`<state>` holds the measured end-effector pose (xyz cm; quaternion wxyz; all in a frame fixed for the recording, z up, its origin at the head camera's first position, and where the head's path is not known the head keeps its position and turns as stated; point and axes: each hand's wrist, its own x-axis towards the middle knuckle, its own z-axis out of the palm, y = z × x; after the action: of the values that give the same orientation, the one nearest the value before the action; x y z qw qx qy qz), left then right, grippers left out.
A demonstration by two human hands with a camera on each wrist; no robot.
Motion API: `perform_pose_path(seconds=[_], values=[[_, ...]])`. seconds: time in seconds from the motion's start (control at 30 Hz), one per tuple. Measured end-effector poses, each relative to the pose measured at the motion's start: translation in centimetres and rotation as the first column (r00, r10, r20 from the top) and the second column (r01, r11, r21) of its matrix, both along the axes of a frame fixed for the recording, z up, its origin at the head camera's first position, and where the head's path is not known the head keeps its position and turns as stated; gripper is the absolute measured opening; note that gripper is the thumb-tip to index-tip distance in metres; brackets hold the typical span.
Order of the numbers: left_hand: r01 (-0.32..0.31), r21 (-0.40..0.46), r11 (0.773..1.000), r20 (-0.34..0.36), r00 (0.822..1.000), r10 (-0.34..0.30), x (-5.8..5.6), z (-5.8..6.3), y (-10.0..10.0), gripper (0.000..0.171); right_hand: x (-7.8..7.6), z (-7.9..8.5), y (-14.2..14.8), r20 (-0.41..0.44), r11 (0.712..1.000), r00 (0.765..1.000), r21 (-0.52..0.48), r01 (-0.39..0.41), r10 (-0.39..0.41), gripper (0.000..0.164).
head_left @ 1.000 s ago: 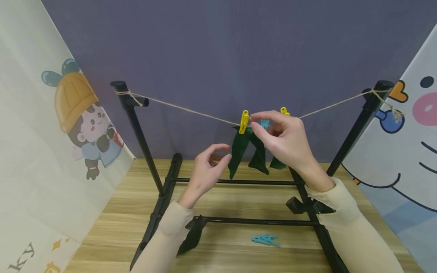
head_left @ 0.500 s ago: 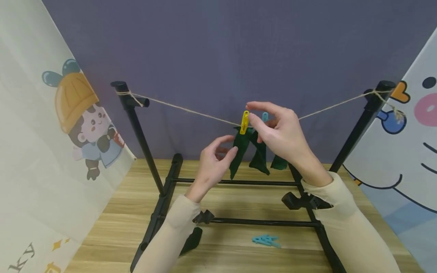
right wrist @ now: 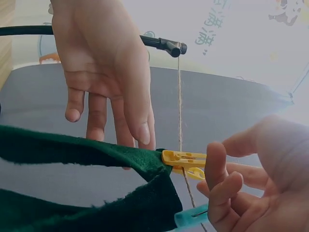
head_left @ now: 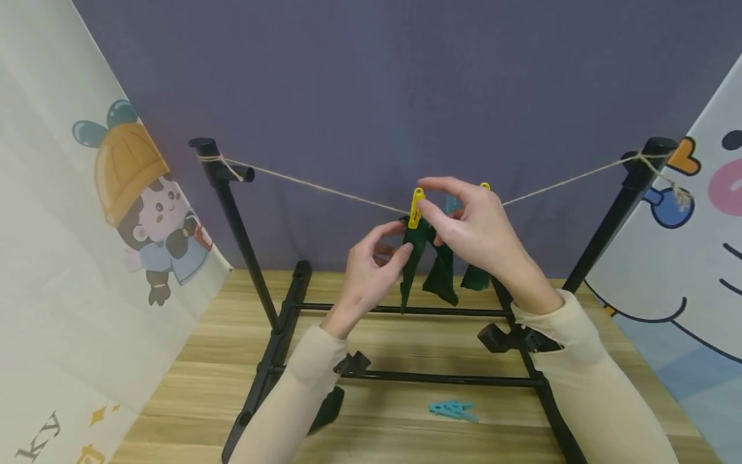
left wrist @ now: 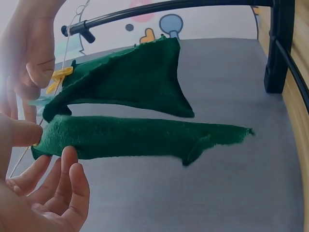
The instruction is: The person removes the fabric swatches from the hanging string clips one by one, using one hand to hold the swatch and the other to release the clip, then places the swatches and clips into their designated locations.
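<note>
My left hand [head_left: 371,277] pinches the upper edge of a narrow dark green cloth [left wrist: 120,137], thumb on one side and fingers on the other. At the top of this cloth a yellow clothespin [head_left: 415,212] clips it to the string. My right hand [head_left: 475,229] has thumb and index finger at the handle end of that clothespin, pinching it; the fingers cover the handle end in the right wrist view. Beside it hangs more green cloth [left wrist: 130,77], held by a light blue clothespin [right wrist: 190,217] and another yellow clothespin [left wrist: 60,76], partly behind my right hand in the head view.
A string [head_left: 324,189] spans two black posts [head_left: 237,238] of a tube frame standing on a wooden table [head_left: 394,425]. Blue clothespins [head_left: 452,410] lie at the front. Another dark green cloth [head_left: 328,407] lies partly under my left sleeve.
My left hand has moved right and up to the left green cloth, which now hangs narrower. My right hand has shifted slightly left, its fingertips coming to the yellow clothespin.
</note>
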<state>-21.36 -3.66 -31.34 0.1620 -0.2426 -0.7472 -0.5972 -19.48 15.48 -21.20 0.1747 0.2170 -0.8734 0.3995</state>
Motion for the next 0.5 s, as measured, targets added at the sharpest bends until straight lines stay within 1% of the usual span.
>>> perform_pose_path(seconds=[0.23,0.5], values=[[0.025,-0.025,0.999,0.024,0.999,-0.024,-0.32,0.11,0.39,0.043,-0.16,-0.18,-0.07,0.003,1.000,1.000,0.004,0.000,0.000,0.040],[0.032,-0.010,0.999,0.014,0.999,-0.032,-0.37,0.22,0.50,0.032,-0.04,-0.16,0.15,0.013,1.000,1.000,-0.013,-0.017,0.017,0.039]])
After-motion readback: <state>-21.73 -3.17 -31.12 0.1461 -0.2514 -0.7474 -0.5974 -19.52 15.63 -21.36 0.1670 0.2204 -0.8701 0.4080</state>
